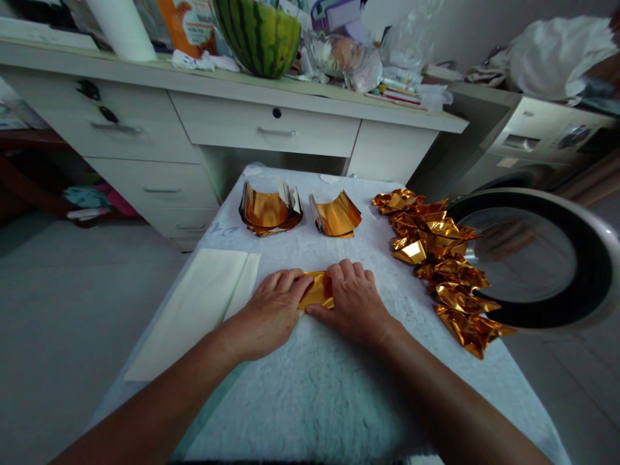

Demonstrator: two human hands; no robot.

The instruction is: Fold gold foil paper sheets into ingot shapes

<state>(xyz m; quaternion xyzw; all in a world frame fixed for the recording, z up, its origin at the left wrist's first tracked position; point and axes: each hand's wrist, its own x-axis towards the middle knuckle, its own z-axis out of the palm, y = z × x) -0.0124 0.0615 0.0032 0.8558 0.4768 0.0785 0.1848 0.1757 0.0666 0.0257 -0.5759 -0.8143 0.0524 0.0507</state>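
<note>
Showing only between hands [274,310] [358,307]: gold foil [318,292]

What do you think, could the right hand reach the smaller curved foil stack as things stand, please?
Probably yes: the stack lies just beyond the right hand, with nothing standing between them, though its fingers would likely have to leave the flat foil first.

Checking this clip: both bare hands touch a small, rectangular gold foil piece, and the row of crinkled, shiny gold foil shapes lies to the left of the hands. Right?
Wrong side: the row of crinkled, shiny gold foil shapes lies to the right, as the head view shows. The bare left hand and right hand do touch the small, rectangular gold foil piece.
</note>
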